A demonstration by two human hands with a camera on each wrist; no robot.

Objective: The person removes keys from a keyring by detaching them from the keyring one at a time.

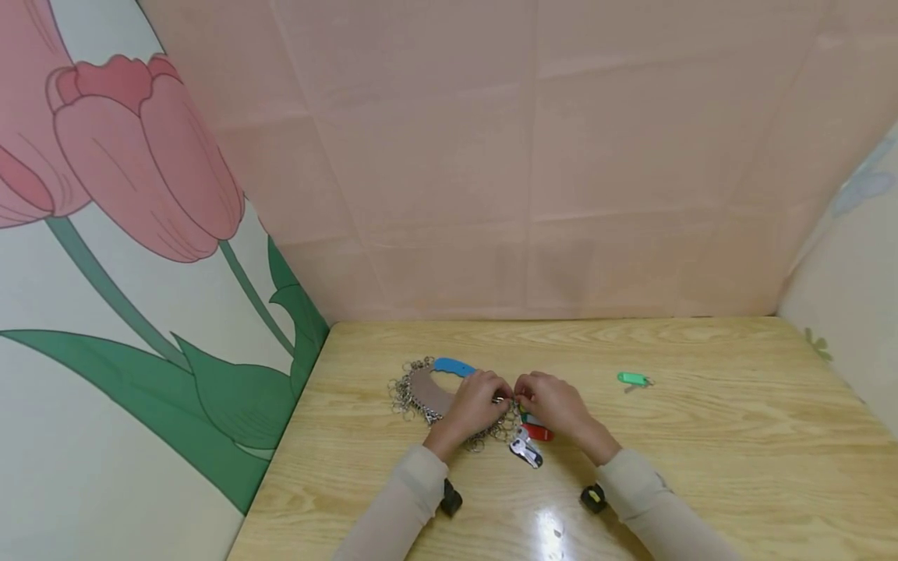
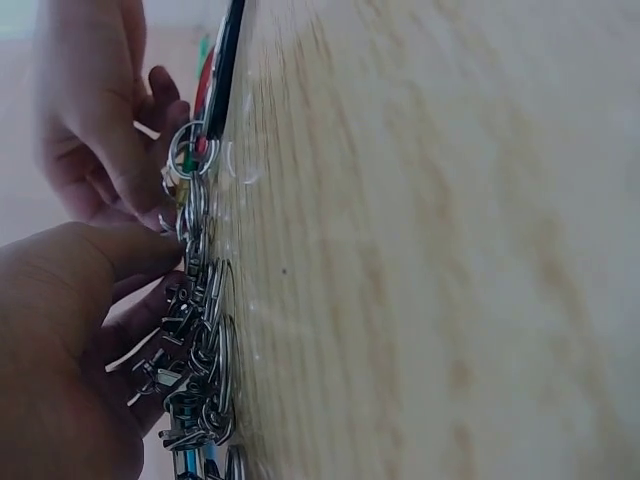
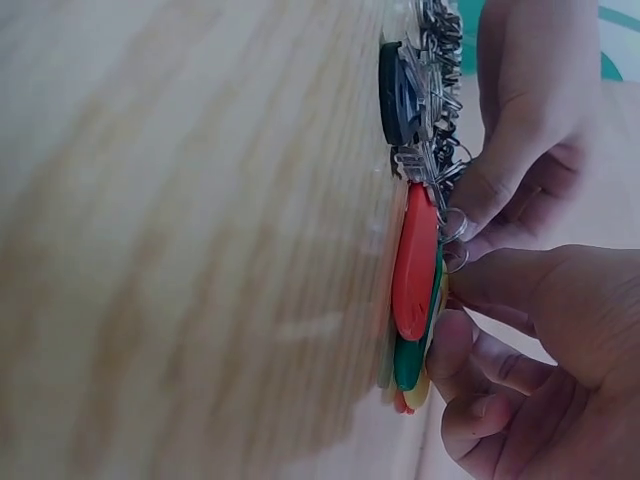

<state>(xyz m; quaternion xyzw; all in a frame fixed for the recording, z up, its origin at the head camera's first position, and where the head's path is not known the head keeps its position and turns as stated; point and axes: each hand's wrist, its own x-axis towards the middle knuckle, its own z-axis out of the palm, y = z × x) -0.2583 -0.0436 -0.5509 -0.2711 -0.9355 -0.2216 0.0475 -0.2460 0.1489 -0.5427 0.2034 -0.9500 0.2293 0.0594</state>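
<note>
A curved brown band (image 1: pixel 424 388) with a blue end section (image 1: pixel 453 365) lies on the table, its outer edge lined with metal rings (image 1: pixel 403 395). My left hand (image 1: pixel 479 403) reaches over the band's right side and pinches a small metal ring (image 3: pixel 456 224). Close beside it, my right hand (image 1: pixel 557 407) pinches a ring at the end of the key tags. Below the fingertips lie a red key tag (image 3: pixel 415 270), a green tag (image 3: pixel 408 362) and a yellow one, partly covered. Silver keys with a black-edged tag (image 1: pixel 528 453) lie nearer to me.
A light green key tag (image 1: pixel 634 379) with a key lies apart on the right of the wooden table (image 1: pixel 737 436). Pink sheeting (image 1: pixel 526 195) rises behind the table, and a tulip-printed panel (image 1: pixel 210 351) stands along the left.
</note>
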